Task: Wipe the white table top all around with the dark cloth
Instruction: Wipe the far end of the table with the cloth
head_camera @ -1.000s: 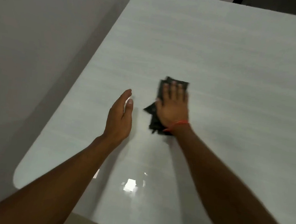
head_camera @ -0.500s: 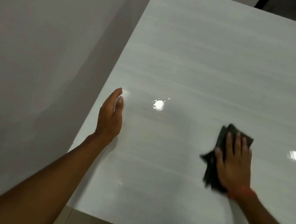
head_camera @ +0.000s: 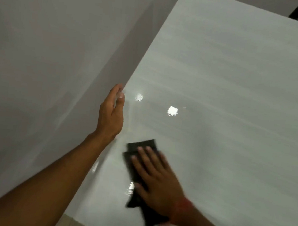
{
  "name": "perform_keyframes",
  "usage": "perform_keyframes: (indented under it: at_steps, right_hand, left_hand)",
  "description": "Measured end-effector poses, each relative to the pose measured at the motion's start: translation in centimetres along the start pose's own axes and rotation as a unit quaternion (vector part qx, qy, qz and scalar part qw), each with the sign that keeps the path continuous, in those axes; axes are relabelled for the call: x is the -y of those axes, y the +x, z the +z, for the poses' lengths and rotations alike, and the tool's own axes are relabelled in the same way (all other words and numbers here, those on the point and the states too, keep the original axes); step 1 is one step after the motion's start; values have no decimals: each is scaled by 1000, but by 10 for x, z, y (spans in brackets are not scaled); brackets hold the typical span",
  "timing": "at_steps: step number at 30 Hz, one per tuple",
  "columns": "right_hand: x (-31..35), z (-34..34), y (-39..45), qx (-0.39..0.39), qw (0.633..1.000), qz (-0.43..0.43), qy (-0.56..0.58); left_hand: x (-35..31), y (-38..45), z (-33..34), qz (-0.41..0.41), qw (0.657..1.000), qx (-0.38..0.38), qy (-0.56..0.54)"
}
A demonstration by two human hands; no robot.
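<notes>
1. Right hand (head_camera: 157,184) fingers (head_camera: 144,159) straight and close together, pressed flat on the dark cloth (head_camera: 140,152), tips pointing to 11 o'clock.
2. Cloth folded, lying under the palm and fingers, showing past the fingertips at 11 o'clock and trailing out below the wrist at 6 o'clock.
3. Red band (head_camera: 180,212) round the right wrist.
4. Left hand (head_camera: 111,112) at 10 o'clock from the cloth, fingers straight and together, held edge-on along the left border of the white desk (head_camera: 238,85), apart from the cloth.
5. Cloth near the desk's near-left corner; glossy light spots on the desk at 12 o'clock from it.
</notes>
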State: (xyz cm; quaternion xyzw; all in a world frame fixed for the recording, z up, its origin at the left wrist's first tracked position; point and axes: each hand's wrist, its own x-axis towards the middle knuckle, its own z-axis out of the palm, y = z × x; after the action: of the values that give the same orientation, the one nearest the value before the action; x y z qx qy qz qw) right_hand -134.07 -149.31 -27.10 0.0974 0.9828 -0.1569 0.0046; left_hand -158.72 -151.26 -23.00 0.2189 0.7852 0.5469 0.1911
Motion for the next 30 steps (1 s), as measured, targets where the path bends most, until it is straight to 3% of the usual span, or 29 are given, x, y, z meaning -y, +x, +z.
perform_keyframes:
  at_steps: [4, 6, 8, 10, 13, 16, 18, 21, 24, 27, 30]
  right_hand:
    - [-130, -39, -3, -49, 981, 185, -42]
    - [-177, -58, 54, -68, 960, 270, -41]
    - [-188, -61, 131, -78, 950, 301, -37]
    - [-151, -50, 194, -94, 961, 259, -28]
    - [-37, -13, 205, -88, 991, 99, 3]
    - [67, 18, 114, -26, 997, -67, 28]
    - [91, 24, 31, 30, 995, -96, 17]
    - [52, 17, -54, 20, 1000, -17, -10]
    - [-19, -7, -77, -12, 984, 178, -31]
    - [-53, -18, -26, -67, 944, 322, -34]
    - [-6, 4, 75, -119, 949, 290, -26]
  left_hand:
    - [3, -8, 10, 16, 1000, 5, 3]
    - [6, -6, 4, 14, 1000, -7, 4]
    - [7, -3, -5, 11, 1000, -17, 3]
    - [8, -3, -10, 13, 1000, -28, 4]
    - [1, -6, -25, 26, 999, -42, 9]
    - [-11, -18, -35, 21, 999, -33, 33]
    - [-11, -30, -38, 13, 999, -22, 28]
    - [-1, -50, -41, 5, 999, 3, 33]
    - [15, -72, -50, 19, 998, 41, 48]
    - [27, -89, -71, 19, 998, 51, 28]
    - [37, -101, -98, 14, 999, 33, 30]
